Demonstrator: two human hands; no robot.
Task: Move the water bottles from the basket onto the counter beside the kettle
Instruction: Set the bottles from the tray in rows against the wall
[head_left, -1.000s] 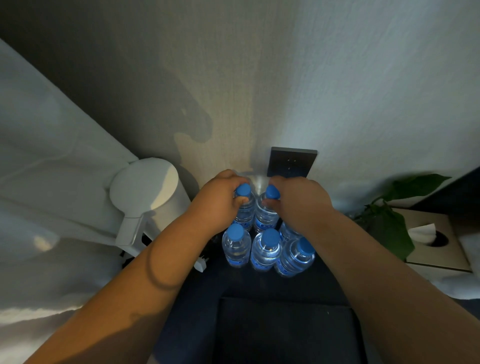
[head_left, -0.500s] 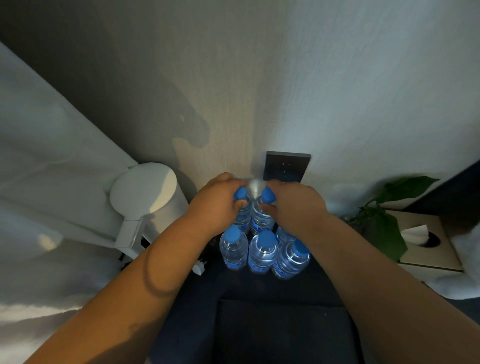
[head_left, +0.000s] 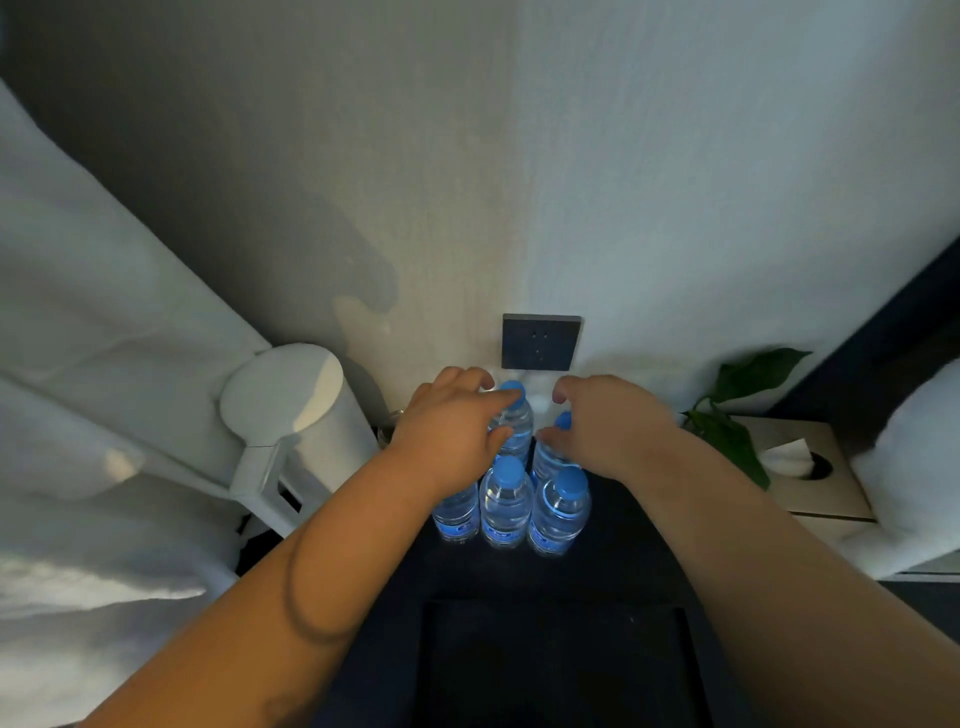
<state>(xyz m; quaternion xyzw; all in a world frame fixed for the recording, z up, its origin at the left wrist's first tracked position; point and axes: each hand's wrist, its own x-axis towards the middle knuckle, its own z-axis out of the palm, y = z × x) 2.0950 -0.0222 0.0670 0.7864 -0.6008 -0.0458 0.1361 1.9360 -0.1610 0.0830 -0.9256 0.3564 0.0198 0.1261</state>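
Note:
Several clear water bottles with blue caps stand in a tight group on the dark counter (head_left: 618, 561), just right of the white kettle (head_left: 301, 410). Three form the front row, the middle one (head_left: 506, 501) between two others. My left hand (head_left: 452, 434) hovers over the back left bottle (head_left: 515, 423), its thumb lying against the neck and its fingers loosely spread. Over the back right bottle (head_left: 551, 460), my right hand (head_left: 610, 428) has relaxed fingers. Neither hand grips a bottle.
A dark rectangular container (head_left: 550, 608) lies below the bottles, near me. A dark wall socket (head_left: 540, 343) sits just behind the hands. A green plant (head_left: 740, 410) and a tissue box (head_left: 810, 483) stand to the right. White fabric (head_left: 93, 364) fills the left.
Both hands gripped the two back bottles by their caps. Those bottles now stand on the counter, and both hands have loosened and spread apart.

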